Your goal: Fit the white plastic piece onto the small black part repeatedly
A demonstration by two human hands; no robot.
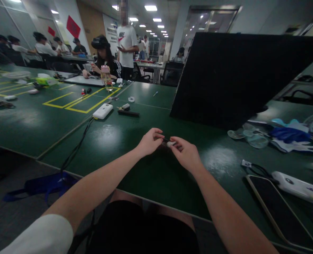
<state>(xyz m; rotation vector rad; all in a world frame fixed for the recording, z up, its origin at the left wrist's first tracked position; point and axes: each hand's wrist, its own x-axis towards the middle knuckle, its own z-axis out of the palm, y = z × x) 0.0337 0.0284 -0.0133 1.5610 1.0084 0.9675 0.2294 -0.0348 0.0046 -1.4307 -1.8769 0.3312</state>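
**From my head, down across the green table (146, 183)**

One camera, worn on my head, gives a wide view forward and down. My forearms (98, 180) reach in from the lower part, so my left hand (151, 141) and right hand (185, 151) sit near the middle, fairly close. My lap (146, 225) shows at the bottom. Beyond, I look across the tabletop to the ceiling lights (151, 7); a black panel (233, 77) blocks much of the right side.

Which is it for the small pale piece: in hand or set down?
In hand: the right hand pinches the small pale piece in its fingertips, the left hand close beside it.
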